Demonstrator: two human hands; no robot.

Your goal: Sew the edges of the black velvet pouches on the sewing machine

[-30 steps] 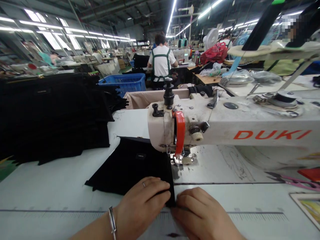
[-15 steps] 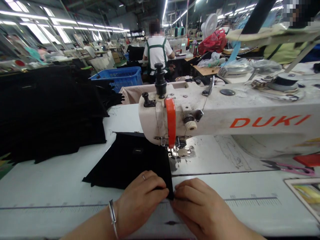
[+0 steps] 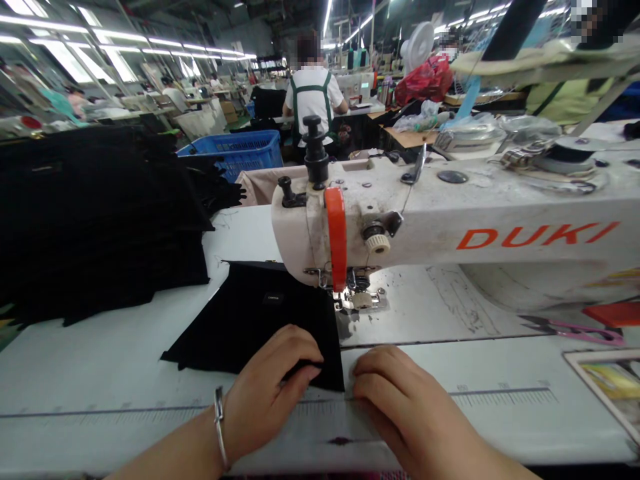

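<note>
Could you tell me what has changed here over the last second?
The left hand and right hand, which met at the near corner of the black fabric piece, have drawn slightly apart, so the corner shows between them; the left fingers rest on the cloth, the right fingertips beside its edge. The fabric, the sewing machine and the black stack stayed put.

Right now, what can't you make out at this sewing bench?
All in the head view:
- Writing on the small label on the black fabric: too small to read.
- The needle: hidden behind the orange guard of the sewing machine.
- Whether the left hand or right hand pinches the fabric: curled knuckles hide the fingertips.
- The printed card: cut off by the right edge.
</note>
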